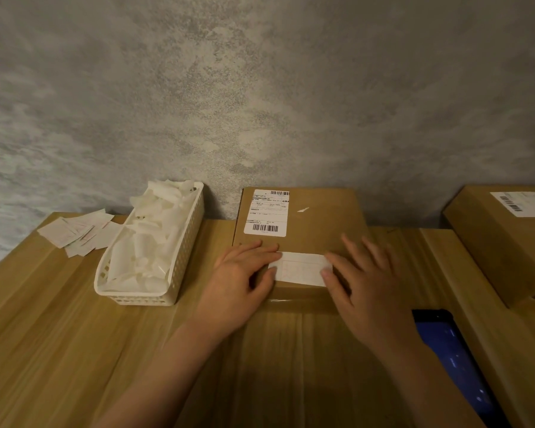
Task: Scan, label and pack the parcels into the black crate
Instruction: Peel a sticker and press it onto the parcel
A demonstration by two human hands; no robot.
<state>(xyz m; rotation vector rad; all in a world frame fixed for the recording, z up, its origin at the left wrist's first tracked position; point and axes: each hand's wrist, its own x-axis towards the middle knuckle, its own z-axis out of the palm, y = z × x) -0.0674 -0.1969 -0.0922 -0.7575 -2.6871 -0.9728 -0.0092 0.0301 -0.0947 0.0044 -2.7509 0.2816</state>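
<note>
desk [59, 319]: wood | box [303, 223]: middle, on desk | basket [130, 291]: left of box | loose labels [78, 231]: beyond basket | second box [501, 242]: right of box | phone [454, 356]: right of box, nearer

A cardboard parcel [303, 230] lies flat on the wooden table [59, 319] against the grey wall. The left hand [241, 282] and right hand [362, 282] press straight fingers on either end of a white label [301, 269] near its front edge; the faint print seems unreadable.

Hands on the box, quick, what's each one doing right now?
Left hand: open, fingers flat on the white label's left end.
Right hand: open, fingers flat on its right end.
</note>
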